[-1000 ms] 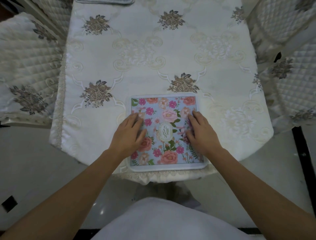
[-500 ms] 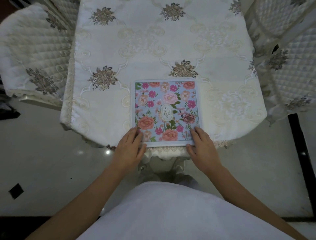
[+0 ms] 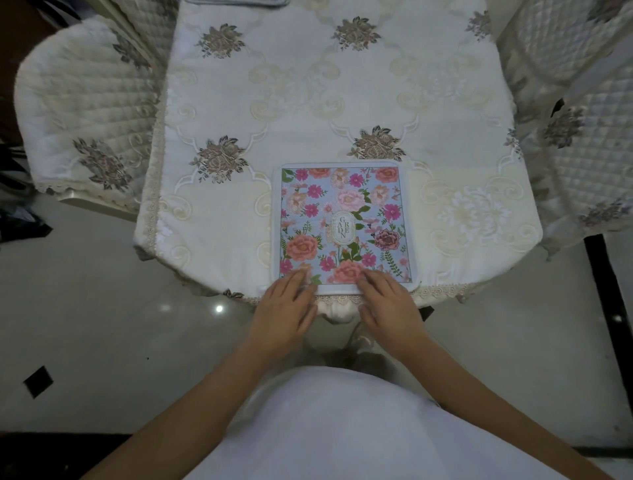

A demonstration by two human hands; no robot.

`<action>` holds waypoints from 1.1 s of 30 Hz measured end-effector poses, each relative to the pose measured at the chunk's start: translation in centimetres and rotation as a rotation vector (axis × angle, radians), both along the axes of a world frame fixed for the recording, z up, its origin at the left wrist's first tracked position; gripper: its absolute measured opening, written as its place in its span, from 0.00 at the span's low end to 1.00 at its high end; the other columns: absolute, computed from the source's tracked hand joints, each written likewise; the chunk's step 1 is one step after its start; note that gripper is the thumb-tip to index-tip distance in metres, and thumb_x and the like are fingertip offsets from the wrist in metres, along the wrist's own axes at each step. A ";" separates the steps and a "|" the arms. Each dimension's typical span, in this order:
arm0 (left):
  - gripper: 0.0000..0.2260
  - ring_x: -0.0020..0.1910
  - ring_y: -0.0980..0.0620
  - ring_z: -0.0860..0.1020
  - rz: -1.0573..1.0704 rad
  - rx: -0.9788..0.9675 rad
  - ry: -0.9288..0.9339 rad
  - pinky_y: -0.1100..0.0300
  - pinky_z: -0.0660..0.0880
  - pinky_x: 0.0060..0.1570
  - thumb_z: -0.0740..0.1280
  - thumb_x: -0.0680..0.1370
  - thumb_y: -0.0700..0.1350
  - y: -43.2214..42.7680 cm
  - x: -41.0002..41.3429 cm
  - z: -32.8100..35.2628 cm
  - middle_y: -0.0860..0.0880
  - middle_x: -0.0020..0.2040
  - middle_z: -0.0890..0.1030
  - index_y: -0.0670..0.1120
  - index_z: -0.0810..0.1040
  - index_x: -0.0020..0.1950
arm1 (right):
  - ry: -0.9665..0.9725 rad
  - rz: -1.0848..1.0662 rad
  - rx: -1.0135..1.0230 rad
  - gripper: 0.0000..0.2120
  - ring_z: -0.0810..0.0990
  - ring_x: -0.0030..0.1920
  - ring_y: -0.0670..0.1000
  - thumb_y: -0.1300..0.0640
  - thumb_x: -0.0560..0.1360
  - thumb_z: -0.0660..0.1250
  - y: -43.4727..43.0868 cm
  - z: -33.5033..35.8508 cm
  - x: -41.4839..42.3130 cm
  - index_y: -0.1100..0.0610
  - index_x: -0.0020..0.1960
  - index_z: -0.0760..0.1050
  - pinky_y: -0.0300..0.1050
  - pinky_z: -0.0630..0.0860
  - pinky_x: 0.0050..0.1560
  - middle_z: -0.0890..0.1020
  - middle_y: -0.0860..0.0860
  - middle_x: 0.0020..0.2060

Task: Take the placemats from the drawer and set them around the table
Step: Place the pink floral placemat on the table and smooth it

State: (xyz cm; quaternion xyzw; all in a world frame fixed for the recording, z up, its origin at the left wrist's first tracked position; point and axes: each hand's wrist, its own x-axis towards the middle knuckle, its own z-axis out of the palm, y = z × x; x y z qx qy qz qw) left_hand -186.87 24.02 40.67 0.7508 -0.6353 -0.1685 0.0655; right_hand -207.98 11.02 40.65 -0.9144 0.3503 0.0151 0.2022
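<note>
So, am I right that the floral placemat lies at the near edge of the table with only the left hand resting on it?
Not quite: the head view shows both hands on it. The left hand and the right hand each rest fingers on the near edge of the floral placemat, which does lie at the near edge of the table.

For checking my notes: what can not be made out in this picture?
Head view:
- Far mat: cut off by the top edge, pattern unseen.
- Left hand and right hand fingertips on the floral placemat: blurred.
- Drawer: not in frame.
</note>
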 end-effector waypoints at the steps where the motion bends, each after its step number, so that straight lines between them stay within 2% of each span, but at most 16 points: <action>1: 0.21 0.70 0.42 0.71 0.011 -0.006 -0.001 0.44 0.71 0.67 0.57 0.81 0.54 0.1 0.4 -0.1 0.43 0.73 0.72 0.46 0.77 0.68 | -0.003 -0.036 -0.007 0.25 0.70 0.69 0.57 0.49 0.78 0.55 -0.3 0.0 -0.7 0.57 0.72 0.71 0.58 0.70 0.68 0.73 0.55 0.69; 5: 0.20 0.68 0.42 0.72 0.024 -0.031 -0.023 0.45 0.73 0.64 0.57 0.80 0.54 -0.1 0.8 0.2 0.44 0.70 0.74 0.46 0.78 0.66 | -0.022 -0.093 -0.039 0.23 0.73 0.67 0.59 0.51 0.78 0.55 -1.2 -0.1 -2.1 0.57 0.69 0.74 0.57 0.73 0.66 0.74 0.56 0.68; 9: 0.21 0.68 0.41 0.73 0.029 -0.059 -0.024 0.45 0.73 0.63 0.58 0.78 0.53 -0.9 1.0 0.1 0.43 0.69 0.76 0.46 0.79 0.65 | -0.035 -0.118 -0.046 0.21 0.73 0.66 0.59 0.52 0.76 0.59 -1.7 -0.2 -1.7 0.57 0.67 0.75 0.57 0.73 0.64 0.75 0.56 0.67; 14: 0.20 0.64 0.39 0.76 0.012 -0.123 -0.057 0.46 0.76 0.59 0.58 0.76 0.51 -1.5 1.4 0.1 0.42 0.65 0.79 0.45 0.81 0.61 | -0.055 -0.120 -0.052 0.23 0.74 0.64 0.61 0.59 0.72 0.71 -3.0 -0.7 -1.7 0.58 0.66 0.76 0.59 0.74 0.61 0.76 0.57 0.65; 17: 0.20 0.64 0.39 0.76 0.026 -0.138 -0.068 0.46 0.76 0.59 0.57 0.76 0.50 -1.8 1.4 -0.2 0.42 0.65 0.79 0.44 0.81 0.62 | -0.067 -0.102 -0.085 0.23 0.75 0.63 0.60 0.60 0.71 0.73 -3.5 -0.6 -1.5 0.59 0.65 0.76 0.58 0.75 0.59 0.77 0.57 0.64; 20: 0.16 0.67 0.39 0.74 0.040 -0.135 -0.074 0.45 0.75 0.61 0.65 0.78 0.47 -2.1 1.6 -1.1 0.42 0.67 0.77 0.44 0.79 0.64 | -0.085 -0.103 -0.095 0.23 0.75 0.63 0.60 0.60 0.70 0.73 -3.8 -0.6 -1.3 0.59 0.65 0.77 0.57 0.75 0.60 0.77 0.57 0.64; 23: 0.18 0.67 0.39 0.74 0.052 -0.115 -0.076 0.44 0.75 0.62 0.72 0.76 0.43 -2.4 1.9 -1.4 0.42 0.68 0.77 0.44 0.79 0.65 | -0.084 -0.113 -0.093 0.23 0.74 0.63 0.60 0.60 0.71 0.72 -4.0 -0.8 -1.1 0.59 0.66 0.76 0.57 0.75 0.61 0.76 0.57 0.65; 28: 0.18 0.66 0.39 0.74 0.071 -0.182 -0.079 0.45 0.75 0.62 0.60 0.79 0.50 -2.3 1.0 -1.5 0.41 0.68 0.77 0.45 0.80 0.64 | -0.111 -0.072 -0.087 0.21 0.73 0.66 0.59 0.60 0.74 0.68 -2.9 -0.5 -0.4 0.58 0.66 0.76 0.59 0.72 0.66 0.76 0.56 0.66; 33: 0.17 0.71 0.42 0.70 0.000 -0.155 -0.041 0.44 0.71 0.66 0.60 0.82 0.52 -2.5 -1.2 -1.5 0.42 0.71 0.74 0.48 0.78 0.67 | -0.145 0.087 -0.045 0.21 0.70 0.69 0.56 0.57 0.76 0.65 -0.5 -0.8 1.2 0.56 0.69 0.74 0.55 0.67 0.70 0.74 0.54 0.69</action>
